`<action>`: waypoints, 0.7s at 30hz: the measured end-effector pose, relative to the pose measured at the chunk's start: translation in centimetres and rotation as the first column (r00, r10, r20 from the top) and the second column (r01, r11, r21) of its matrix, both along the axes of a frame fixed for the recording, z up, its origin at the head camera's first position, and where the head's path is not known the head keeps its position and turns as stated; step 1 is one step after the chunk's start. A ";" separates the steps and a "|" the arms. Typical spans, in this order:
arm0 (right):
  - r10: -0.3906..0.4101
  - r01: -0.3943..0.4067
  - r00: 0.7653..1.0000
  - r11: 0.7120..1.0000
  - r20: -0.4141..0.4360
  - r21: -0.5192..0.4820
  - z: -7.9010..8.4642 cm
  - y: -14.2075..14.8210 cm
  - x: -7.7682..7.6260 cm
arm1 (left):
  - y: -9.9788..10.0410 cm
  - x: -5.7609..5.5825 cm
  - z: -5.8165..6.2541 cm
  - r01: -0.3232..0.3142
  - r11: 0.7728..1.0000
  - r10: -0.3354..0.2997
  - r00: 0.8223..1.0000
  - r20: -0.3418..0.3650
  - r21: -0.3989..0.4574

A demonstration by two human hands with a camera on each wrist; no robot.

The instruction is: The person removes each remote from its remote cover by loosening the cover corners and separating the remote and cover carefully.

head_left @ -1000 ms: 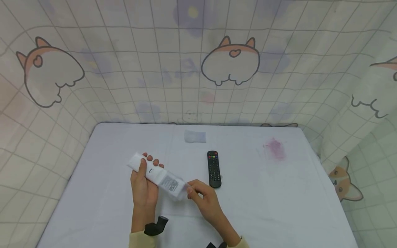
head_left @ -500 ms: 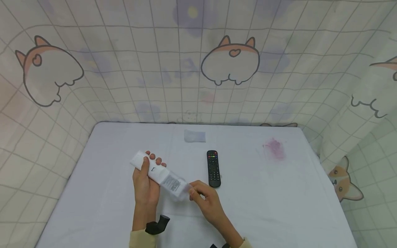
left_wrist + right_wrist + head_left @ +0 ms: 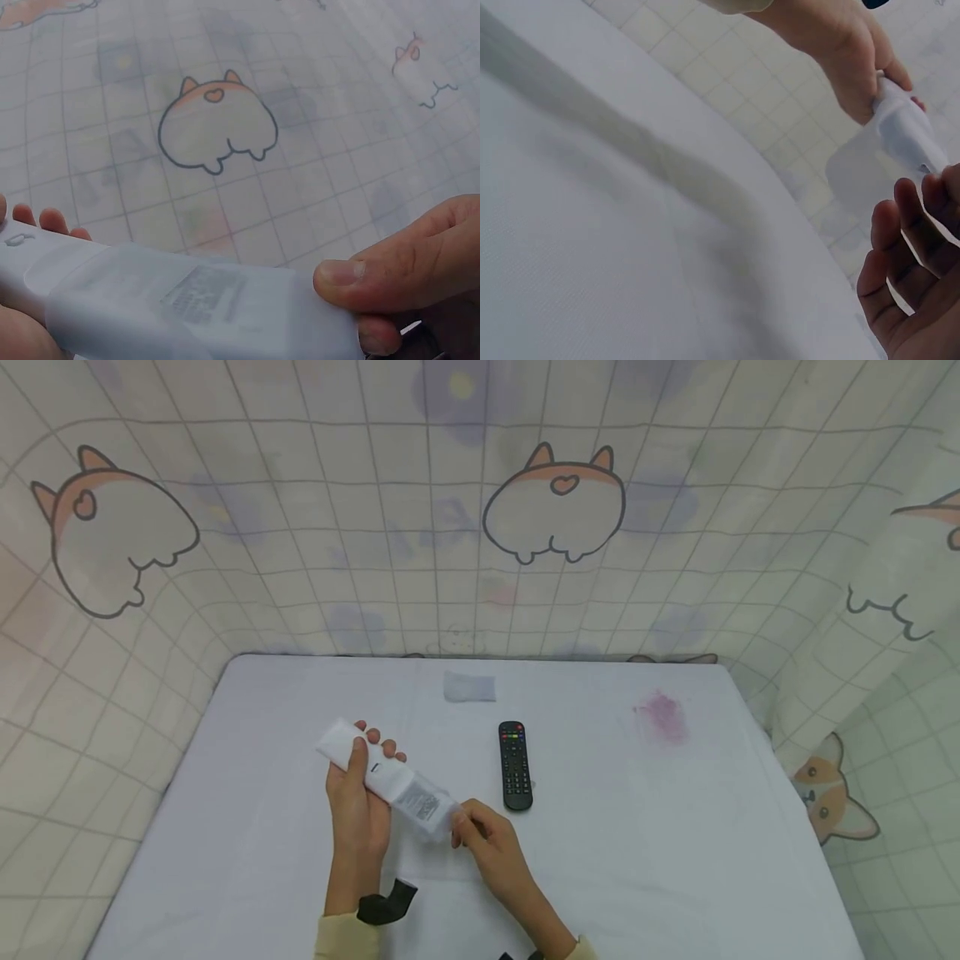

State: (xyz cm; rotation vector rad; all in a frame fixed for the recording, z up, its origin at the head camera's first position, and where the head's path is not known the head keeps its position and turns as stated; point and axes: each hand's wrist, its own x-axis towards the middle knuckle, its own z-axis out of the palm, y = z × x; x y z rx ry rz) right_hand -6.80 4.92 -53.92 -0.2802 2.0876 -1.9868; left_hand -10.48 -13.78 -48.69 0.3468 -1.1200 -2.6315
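A long white object (image 3: pixel 381 774) lies tilted across my left hand (image 3: pixel 360 806), above the table. The left thumb presses its top face while the other fingertips show behind its far edge. A translucent plastic sleeve (image 3: pixel 187 300) with a grey printed label covers its right part. My right hand (image 3: pixel 487 839) pinches the sleeve's right end between thumb and forefinger. In the right wrist view the sleeve (image 3: pixel 859 172) hangs loose under the object, and the other right fingers are half bent. What kind of object it is, I cannot tell.
A black remote control (image 3: pixel 515 766) lies on the white table (image 3: pixel 637 860), right of the held object. Farther back is a small pale blue packet (image 3: pixel 469 687). A pink stain (image 3: pixel 666 717) marks the right side. A patterned curtain (image 3: pixel 420 527) surrounds the table's back and sides.
The left hand has shifted slightly right with the white object. The right hand keeps its pinch on the sleeve's end and has barely moved. The head view has tilted slightly.
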 end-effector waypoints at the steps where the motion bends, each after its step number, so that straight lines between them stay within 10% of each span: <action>1: -0.002 0.002 1.000 1.000 0.010 -0.001 -0.1 0.0 0.0 | 0.1 0.0 0.0 -0.002 1.000 0.002 1.000 -0.004 -0.006; 21: 0.126 -0.125 0.990 0.992 0.066 -0.009 -0.7 -0.2 0.1 | 1.3 0.0 0.0 -0.096 0.995 0.095 0.994 -0.062 -0.013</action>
